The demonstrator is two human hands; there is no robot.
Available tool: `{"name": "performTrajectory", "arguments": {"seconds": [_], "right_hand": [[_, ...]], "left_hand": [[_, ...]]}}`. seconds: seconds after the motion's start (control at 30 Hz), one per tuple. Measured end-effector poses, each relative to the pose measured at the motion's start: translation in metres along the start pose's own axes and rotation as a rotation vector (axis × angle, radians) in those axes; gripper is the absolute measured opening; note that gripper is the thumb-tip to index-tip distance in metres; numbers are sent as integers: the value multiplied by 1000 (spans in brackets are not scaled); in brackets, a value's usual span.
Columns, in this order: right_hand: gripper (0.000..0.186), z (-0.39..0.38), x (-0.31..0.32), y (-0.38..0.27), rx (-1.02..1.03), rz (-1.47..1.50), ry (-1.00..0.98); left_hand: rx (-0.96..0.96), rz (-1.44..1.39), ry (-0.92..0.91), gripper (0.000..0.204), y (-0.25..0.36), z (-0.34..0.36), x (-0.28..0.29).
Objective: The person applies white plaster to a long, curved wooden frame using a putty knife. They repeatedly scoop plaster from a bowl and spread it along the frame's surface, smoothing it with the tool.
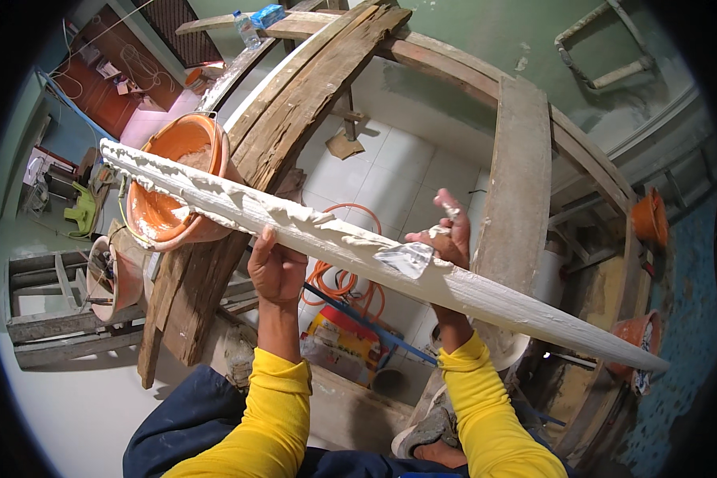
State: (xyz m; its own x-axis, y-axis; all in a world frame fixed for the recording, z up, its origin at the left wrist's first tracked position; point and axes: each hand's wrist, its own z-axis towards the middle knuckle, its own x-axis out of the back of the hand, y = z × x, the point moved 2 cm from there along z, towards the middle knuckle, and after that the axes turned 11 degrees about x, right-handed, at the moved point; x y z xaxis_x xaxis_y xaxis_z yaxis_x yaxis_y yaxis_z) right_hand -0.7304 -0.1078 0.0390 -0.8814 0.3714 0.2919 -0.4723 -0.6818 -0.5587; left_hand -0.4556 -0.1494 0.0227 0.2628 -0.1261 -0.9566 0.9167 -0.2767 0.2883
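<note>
A long white strip point(494, 299), coated with thick lumpy white paste along its upper left part, lies diagonally across my view. My left hand point(275, 267) grips it from underneath. My right hand point(446, 239), with white paste on its raised fingers, holds a metal putty knife point(405, 259) against the strip. Under the strip's left part is an orange bucket point(158, 221) with pale paste inside, resting on rough wooden planks.
Weathered planks point(307, 95) and a wide board point(515, 175) form scaffolding above a tiled floor point(390, 151). A coiled orange hose point(374, 215) lies below. A bottle point(245, 30), a blue box point(267, 16), other buckets point(111, 279) and a ladder-like frame point(52, 323) surround me.
</note>
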Motion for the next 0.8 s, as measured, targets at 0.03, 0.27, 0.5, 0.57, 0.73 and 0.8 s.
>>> {"name": "performTrajectory", "arguments": {"seconds": [0.03,0.27,0.5,0.57,0.73,0.8], "right_hand": [[25,-1,5,3,3,-39,-7],[20,-28,32,9,-166,-174,-43],[28,-47,23,33,-155,-253,71],[28,-24,12,15,-124,-202,44],[26,-11,-7,20,-124,-326,-136],[29,-40,-12,33,-339,-88,-125]], "left_hand": [[0,8,3,40,0,0,1],[8,-26,-38,40,1,-1,8],[-12,-15,1,41,1,-1,3],[-15,-14,15,42,1,-3,6],[-6,-50,-13,41,-1,-2,2],[-18,-32,8,41,1,0,1]]}}
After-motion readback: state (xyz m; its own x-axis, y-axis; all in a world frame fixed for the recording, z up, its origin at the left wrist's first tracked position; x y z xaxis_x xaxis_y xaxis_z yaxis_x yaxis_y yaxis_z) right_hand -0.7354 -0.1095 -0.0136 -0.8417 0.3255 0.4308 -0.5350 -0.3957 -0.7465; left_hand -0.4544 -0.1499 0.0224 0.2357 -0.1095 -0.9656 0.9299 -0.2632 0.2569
